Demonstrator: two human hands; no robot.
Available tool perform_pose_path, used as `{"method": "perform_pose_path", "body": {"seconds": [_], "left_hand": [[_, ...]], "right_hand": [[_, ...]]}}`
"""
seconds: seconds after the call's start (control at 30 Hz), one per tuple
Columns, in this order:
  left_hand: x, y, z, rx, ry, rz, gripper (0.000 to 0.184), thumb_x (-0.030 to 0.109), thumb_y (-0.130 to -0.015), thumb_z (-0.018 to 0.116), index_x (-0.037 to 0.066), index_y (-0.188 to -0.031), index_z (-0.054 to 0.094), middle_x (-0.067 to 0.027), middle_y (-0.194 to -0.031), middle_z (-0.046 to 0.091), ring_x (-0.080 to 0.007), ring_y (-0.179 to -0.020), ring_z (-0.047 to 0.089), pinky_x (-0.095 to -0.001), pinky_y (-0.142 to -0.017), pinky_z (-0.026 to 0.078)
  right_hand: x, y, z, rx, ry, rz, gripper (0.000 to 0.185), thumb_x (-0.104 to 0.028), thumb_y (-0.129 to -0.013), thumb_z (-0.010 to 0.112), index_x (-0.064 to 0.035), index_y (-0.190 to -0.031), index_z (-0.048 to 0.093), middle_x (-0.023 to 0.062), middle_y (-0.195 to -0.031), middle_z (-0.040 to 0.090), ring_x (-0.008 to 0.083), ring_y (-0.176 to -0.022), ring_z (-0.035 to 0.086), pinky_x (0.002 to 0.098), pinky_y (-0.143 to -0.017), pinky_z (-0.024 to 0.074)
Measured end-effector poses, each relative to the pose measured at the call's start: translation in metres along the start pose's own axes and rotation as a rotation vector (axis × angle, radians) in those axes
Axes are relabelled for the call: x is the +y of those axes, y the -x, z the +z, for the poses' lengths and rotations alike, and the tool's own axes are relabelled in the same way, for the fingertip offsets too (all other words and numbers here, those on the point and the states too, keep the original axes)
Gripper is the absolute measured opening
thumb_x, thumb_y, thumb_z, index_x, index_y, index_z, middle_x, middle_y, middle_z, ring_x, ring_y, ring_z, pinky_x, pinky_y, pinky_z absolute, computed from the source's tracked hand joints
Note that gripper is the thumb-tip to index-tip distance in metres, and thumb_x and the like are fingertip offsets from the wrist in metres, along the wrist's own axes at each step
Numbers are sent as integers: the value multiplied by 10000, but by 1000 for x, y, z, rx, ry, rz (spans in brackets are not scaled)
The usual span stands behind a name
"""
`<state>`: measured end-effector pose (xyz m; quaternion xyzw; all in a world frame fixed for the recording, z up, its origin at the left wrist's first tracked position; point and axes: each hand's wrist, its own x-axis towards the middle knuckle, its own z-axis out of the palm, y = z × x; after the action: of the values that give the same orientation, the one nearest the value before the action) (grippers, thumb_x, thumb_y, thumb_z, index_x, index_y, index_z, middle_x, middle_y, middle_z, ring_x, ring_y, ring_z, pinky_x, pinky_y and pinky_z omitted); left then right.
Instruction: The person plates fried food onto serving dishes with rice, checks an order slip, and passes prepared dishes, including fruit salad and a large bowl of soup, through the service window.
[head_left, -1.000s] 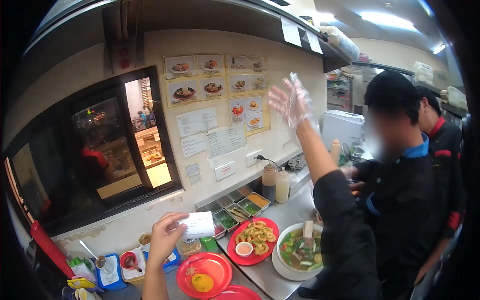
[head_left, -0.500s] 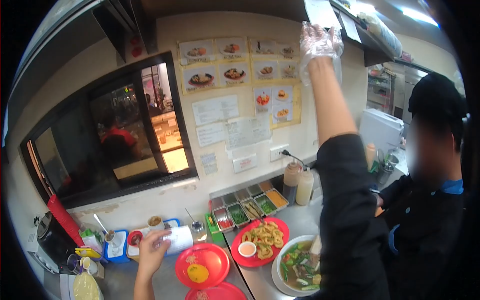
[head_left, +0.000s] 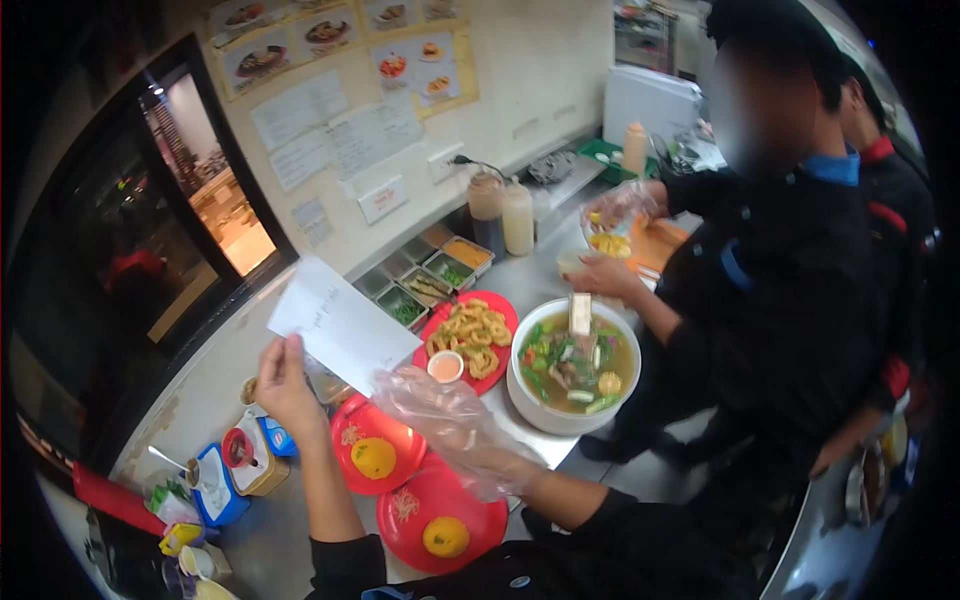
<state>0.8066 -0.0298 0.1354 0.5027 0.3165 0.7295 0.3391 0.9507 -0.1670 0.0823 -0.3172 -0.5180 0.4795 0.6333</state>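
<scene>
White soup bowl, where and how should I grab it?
Probably two-handed: take the bowl under its rim, on opposite outer sides, coming from the near side. It is wide, upright and holds broth, with no handle visible; the red plate sits close on its left.

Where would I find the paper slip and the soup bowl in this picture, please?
Paper slip (head_left: 345,327): head view, middle of its face.
Soup bowl (head_left: 541,415): head view, its white outer wall.

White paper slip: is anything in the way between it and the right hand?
Nothing visible is: the gloved right hand is at the lower edge of the white paper slip, contact unclear, while the left hand holds its left side.
</scene>
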Motion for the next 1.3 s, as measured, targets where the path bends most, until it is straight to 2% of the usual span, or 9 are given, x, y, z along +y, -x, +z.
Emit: {"method": "perform_pose_path", "body": {"seconds": [0.07, 0.1, 0.2, 0.3, 0.37, 1.03, 1.13, 1.2, 1.3], "left_hand": [[-16, 17, -25, -103, -8, -108, 174, 54, -829, 676, -50, -958, 626, -49, -853, 637, -97, -786, 593, -207, -729, 478], [-19, 26, -36, -174, -16, -200, 182, 41, -819, 682, -51, -962, 618, -58, -873, 636, -97, -791, 593, -206, -714, 481], [-21, 62, -63, -491, -16, -366, 274, -59, -765, 685, -32, -1017, 580, -64, -953, 602, -109, -815, 591, -220, -705, 493], [1, 93, -75, -713, 110, -485, 397, -96, -767, 646, -18, -1126, 496, -82, -974, 586, -130, -881, 596, -234, -761, 489], [10, 100, -87, -816, 195, -520, 449, -101, -782, 615, -28, -1201, 473, -95, -1009, 590, -132, -915, 594, -241, -779, 492], [-41, 106, -78, -758, 240, -599, 229, 26, -885, 584, -58, -1097, 570, -93, -1013, 636, -124, -919, 618, -240, -782, 506], [-92, 68, -57, -836, 48, -554, 205, 42, -862, 595, -10, -1059, 617, -131, -1024, 650, -180, -887, 648, -282, -744, 523], [-181, 15, -49, -809, -517, 16, 229, 97, -824, 645, 9, -1035, 655, -98, -989, 677, -198, -748, 652, -323, -675, 529], [-261, -46, -42, -728, -1159, 37, 251, 232, -794, 665, 71, -986, 688, -181, -1110, 578, -319, -1131, 471, -411, -943, 393]], "right_hand": [[-7, 19, 0, 156, 105, -51, 495, -249, -866, 644, 23, -1244, 475, 115, -1199, 546, 183, -1095, 530, 337, -983, 416], [-19, 27, 9, 390, -173, 29, 473, -61, -846, 633, 49, -1265, 443, 108, -1185, 549, 147, -1074, 540, 286, -956, 434], [-6, 48, 16, 670, -156, -92, 579, -108, -858, 631, 48, -1336, 345, 114, -1201, 533, 170, -1123, 517, 287, -991, 402], [-9, 72, 38, 561, 81, 253, 365, -147, -869, 625, 24, -1179, 536, 72, -1018, 627, 125, -886, 607, 256, -771, 493], [5, 85, 59, 625, 97, 234, 306, -190, -867, 630, 17, -1091, 596, 57, -944, 640, 109, -826, 605, 259, -727, 491], [45, 78, 68, 853, 110, 154, 145, -96, -849, 632, 8, -939, 678, 14, -811, 641, 55, -715, 546, 226, -642, 441], [57, 90, 36, 906, 383, 174, 144, -89, -843, 635, 16, -930, 679, 9, -796, 630, 63, -696, 528, 225, -621, 421], [58, 98, 24, 981, 415, 136, 170, -99, -838, 643, 31, -945, 672, -6, -777, 609, 63, -676, 503, 226, -588, 403], [52, 107, 16, 1045, 402, 159, 177, -98, -833, 650, 32, -951, 671, -13, -770, 603, 61, -680, 502, 227, -582, 402]]}}
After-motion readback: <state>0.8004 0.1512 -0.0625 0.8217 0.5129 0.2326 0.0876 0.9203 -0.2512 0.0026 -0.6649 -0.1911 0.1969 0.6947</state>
